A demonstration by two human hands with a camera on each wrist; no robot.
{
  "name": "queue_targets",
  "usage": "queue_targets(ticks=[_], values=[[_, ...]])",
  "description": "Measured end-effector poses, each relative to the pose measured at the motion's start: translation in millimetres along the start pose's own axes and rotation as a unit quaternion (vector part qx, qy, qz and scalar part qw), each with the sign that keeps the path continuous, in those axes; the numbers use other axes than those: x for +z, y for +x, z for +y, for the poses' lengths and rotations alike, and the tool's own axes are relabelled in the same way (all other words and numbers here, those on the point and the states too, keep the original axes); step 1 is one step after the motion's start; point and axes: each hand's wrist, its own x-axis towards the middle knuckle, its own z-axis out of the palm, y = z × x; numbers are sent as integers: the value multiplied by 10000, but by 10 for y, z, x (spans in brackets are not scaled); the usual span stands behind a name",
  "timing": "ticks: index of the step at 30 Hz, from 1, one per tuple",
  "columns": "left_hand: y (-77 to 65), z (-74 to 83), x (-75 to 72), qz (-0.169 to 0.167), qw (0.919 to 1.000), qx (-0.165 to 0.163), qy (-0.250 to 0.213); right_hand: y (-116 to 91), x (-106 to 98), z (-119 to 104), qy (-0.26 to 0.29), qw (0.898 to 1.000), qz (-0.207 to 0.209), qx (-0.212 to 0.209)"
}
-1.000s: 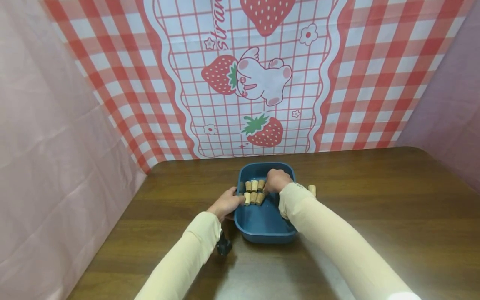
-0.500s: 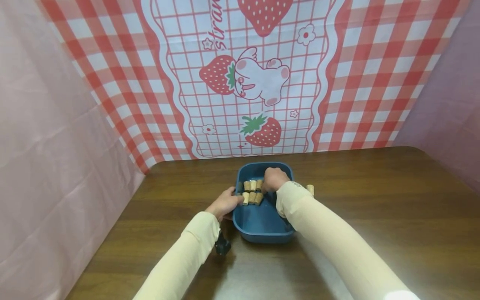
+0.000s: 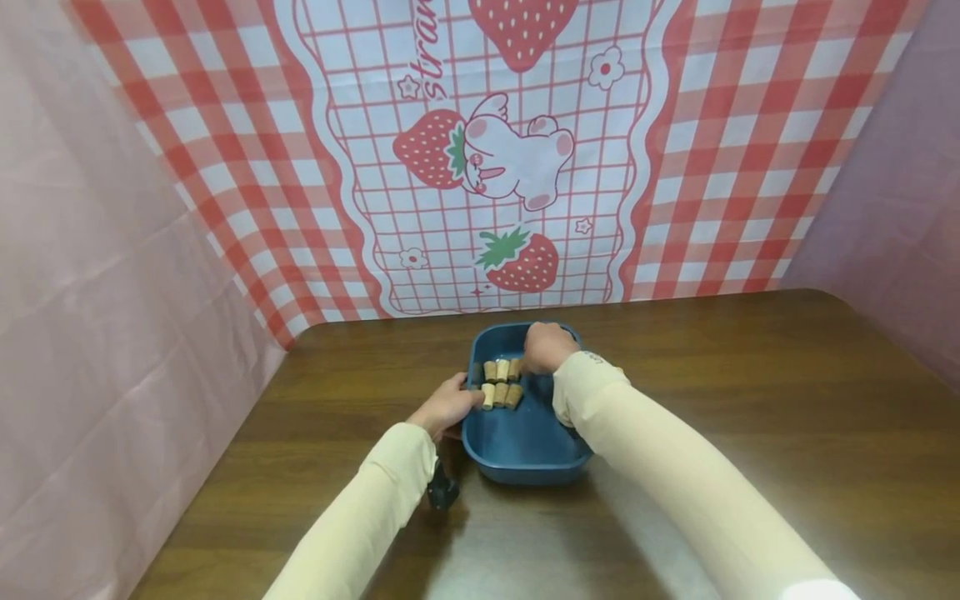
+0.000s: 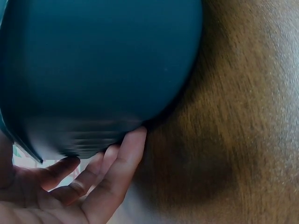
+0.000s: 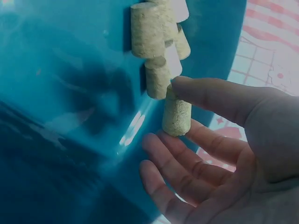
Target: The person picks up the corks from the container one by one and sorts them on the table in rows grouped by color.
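Head view: left hand [image 3: 446, 406] gripped the blue tub [image 3: 525, 446] on the counter [image 3: 337, 400], fingers outside; corks [image 3: 501, 395] lay in two rows inside; right hand [image 3: 550, 347] had edged toward the tub's far end, fingers pinching another cork [image 5: 176, 116], apparently not yet set down.

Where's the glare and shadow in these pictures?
Head view: pale sheen on the wooden table, washed-out patch on the right sleeve; left wrist view: dim blue tub, soft shadow on the table near the left hand; right wrist view: bright streaks and dark shadows inside the tub.
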Motion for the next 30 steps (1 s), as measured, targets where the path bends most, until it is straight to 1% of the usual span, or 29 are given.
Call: queue_targets(ticks=[2,5,9,13,18,22,26,30], values=[[-2,4,-1,-8,10000,2,-26,-19,-45,8,50,9999,35,-79],[0,4,1,-9,10000,-11,-63,-56,-114,21,145,9994,193,-234],[5,6,4,1,10000,-40,-40,-129,-221,36,274,9987,237,-348],[7,15,7,36,10000,-68,-19,-181,-310,70,247,9987,147,-423],[20,12,14,43,10000,-61,-19,-211,-401,149,144,9985,226,-470],[30,13,10,48,10000,-58,2,-230,-457,218,124,9977,276,-605],[31,12,10,41,10000,-71,22,-269,-492,292,111,9961,216,-843],[27,10,11,60,9999,-82,49,-314,-522,365,213,9950,176,-955]])
